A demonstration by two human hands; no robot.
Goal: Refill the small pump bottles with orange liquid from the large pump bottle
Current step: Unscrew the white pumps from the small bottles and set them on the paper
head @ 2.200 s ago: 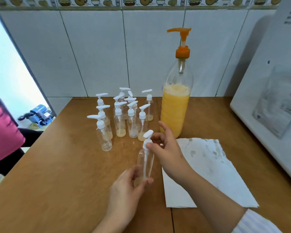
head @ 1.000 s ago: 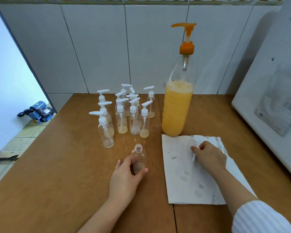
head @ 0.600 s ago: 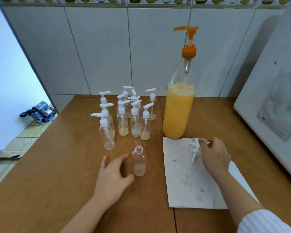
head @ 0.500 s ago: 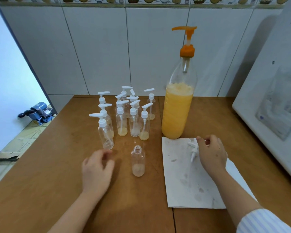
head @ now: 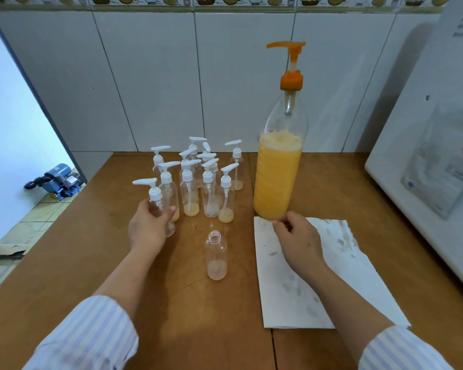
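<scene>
The large clear pump bottle [head: 277, 180], about half full of orange liquid and with an orange pump, stands at the back of the wooden table [head: 91, 263]. Left of it is a cluster of several small clear bottles with white pumps [head: 209, 190], some with a little orange liquid at the bottom. My left hand [head: 149, 228] grips the front-left small pump bottle [head: 155, 196] around its body. An uncapped small bottle [head: 216, 256] with a little liquid stands alone in front. My right hand [head: 297, 236] hovers with curled fingers over the stained white paper [head: 318, 289]; the removed pump is hidden.
A white appliance [head: 425, 182] fills the right side of the table. A tiled wall closes off the back. On the left the table ends at an open doorway, with a blue machine [head: 56, 180] on the floor beyond.
My left hand let go of the uncapped bottle and moved back-left to grip the front-left pump bottle. My right hand laid the removed pump on the paper, then shifted left over it.
</scene>
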